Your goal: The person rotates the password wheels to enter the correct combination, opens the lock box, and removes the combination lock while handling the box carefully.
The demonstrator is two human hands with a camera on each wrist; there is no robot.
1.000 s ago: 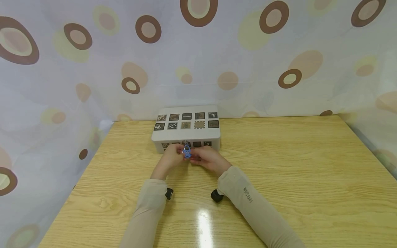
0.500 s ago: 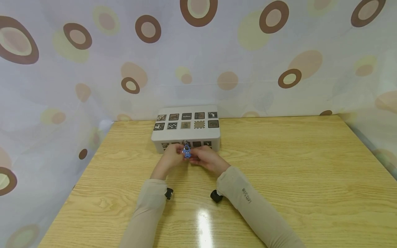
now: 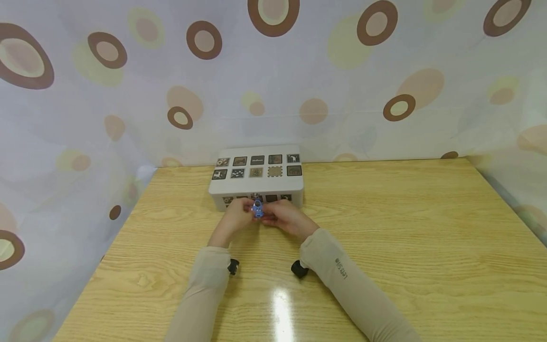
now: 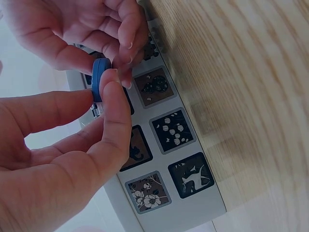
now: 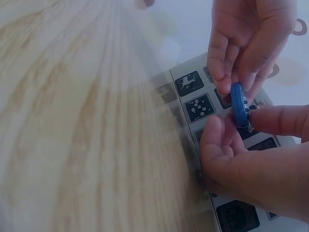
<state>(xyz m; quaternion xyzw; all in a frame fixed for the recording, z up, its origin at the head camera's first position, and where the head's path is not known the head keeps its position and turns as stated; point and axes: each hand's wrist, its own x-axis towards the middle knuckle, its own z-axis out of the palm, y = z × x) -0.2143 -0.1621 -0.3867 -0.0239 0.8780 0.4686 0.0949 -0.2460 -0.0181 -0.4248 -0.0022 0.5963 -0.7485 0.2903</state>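
Observation:
A small blue combination padlock [image 3: 258,212] hangs at the metal clasp [image 3: 256,196] on the front of a white box [image 3: 256,186]. My left hand [image 3: 236,217] pinches the padlock from its left side between thumb and index finger. From the other side, my right hand [image 3: 289,218] holds it too, thumb on the face with the number dials and fingers curled behind. Seen edge-on in the left wrist view, the padlock body [image 4: 98,79] is a thin blue slab. The right wrist view shows the dials along one side of the padlock [image 5: 236,104]; their digits are too small to read.
The box carries dark picture squares on its lid and front, and its lid is down. It stands at the back of a wooden table [image 3: 384,228], close to a curtain [image 3: 273,85] patterned with circles. Black wrist cameras [image 3: 299,269] sit under both sleeves.
Both hands keep their hold on the padlock, with only a tiny shift of the right wrist. The box has stayed in place.

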